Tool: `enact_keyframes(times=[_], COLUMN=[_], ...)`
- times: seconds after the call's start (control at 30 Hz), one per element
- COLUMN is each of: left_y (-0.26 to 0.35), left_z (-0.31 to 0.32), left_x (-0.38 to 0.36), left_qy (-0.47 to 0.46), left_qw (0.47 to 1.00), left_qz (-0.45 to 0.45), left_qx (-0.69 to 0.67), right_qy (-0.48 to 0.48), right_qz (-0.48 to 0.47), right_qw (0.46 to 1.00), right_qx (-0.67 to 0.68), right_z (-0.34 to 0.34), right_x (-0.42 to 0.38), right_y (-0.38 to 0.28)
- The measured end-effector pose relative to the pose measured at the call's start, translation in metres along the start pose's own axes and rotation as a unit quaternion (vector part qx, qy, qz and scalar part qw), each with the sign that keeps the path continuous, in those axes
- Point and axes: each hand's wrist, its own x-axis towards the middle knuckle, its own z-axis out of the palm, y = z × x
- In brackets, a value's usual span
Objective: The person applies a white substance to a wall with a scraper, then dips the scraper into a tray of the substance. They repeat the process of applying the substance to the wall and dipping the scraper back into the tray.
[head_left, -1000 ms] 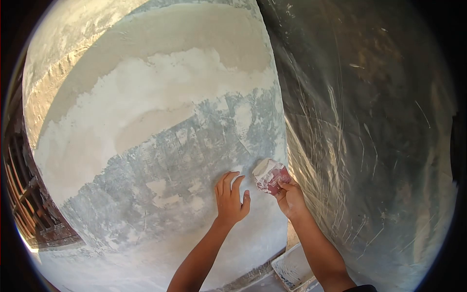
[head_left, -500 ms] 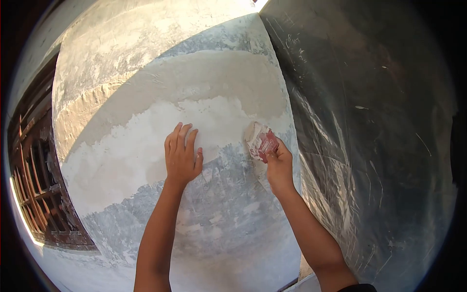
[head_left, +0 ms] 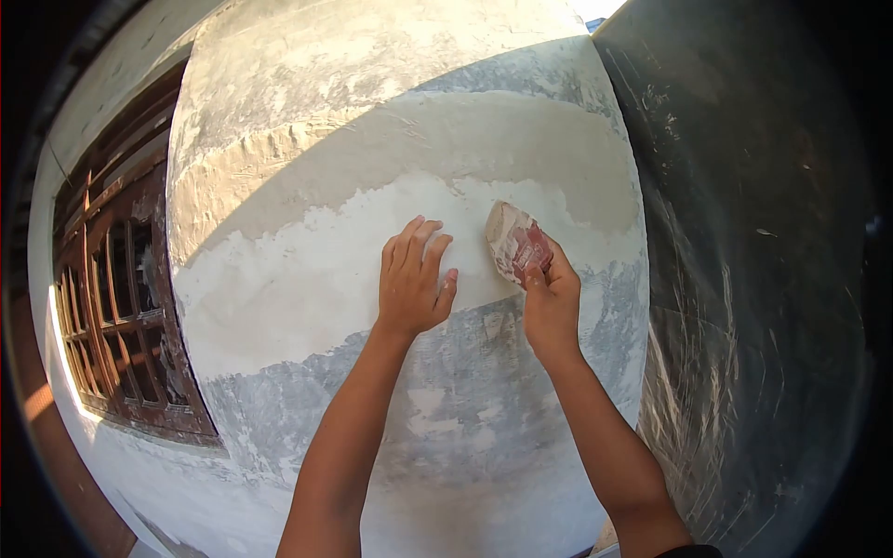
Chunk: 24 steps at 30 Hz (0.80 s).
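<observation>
My right hand [head_left: 553, 302] grips a red putty scraper [head_left: 521, 245] smeared with whitish putty, thumb on its near face. The scraper's far edge is at the pale coated band of the wall [head_left: 307, 279]; whether it presses on the surface is hard to tell. To its left, my left hand [head_left: 416, 274] holds nothing, its fingers apart and slightly bent against or just off the same white patch. Above that patch runs a beige, smoother strip [head_left: 521, 139], and below it rough grey wall [head_left: 437, 391] shows.
At the left is a brown wooden window [head_left: 126, 325] with bars and flaking paint. A dark, creased plastic sheet [head_left: 763, 279] hangs along the right, next to the wall's edge. Sunlight falls across the wall's upper left part.
The view has turned left, showing more of the window. My right hand has moved the scraper leftward and slightly up across the wall, closer to my left hand, which stays about where it was.
</observation>
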Motion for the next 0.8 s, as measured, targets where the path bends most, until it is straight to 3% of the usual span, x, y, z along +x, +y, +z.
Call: enact_keyframes(times=[0.3,0.37,0.4,0.43,0.5,0.67,0.8], left_y=[-0.122,-0.152,-0.165,-0.178,-0.203,-0.248,-0.26], left_z=[-0.151,-0.186,-0.2,-0.212,-0.23,-0.255,-0.25], left_x=[-0.046,-0.058,-0.064,-0.071,-0.081,-0.104,-0.111], left_qy=[-0.025,-0.032,-0.028,-0.028,0.005,-0.025,0.015], left_qw=[0.996,0.99,0.989,0.989,0.988,0.981,0.983], left_qz=[0.027,0.035,0.025,0.025,0.013,-0.002,-0.002], left_qx=[0.087,0.132,0.142,0.14,0.156,0.194,0.184], right_qy=[0.005,-0.017,-0.018,-0.017,-0.029,-0.064,-0.046], right_qz=[-0.055,-0.069,-0.152,-0.151,-0.285,-0.351,-0.369], right_qw=[0.998,0.992,0.981,0.981,0.948,0.904,0.871], right_qx=[-0.013,-0.109,-0.121,-0.123,-0.137,-0.235,-0.321], right_z=[0.152,0.192,0.211,0.23,0.265,0.332,0.363], right_x=[-0.05,-0.072,-0.08,-0.088,-0.097,-0.106,-0.109], right_y=[-0.007,-0.023,-0.023,-0.021,-0.015,-0.005,0.01])
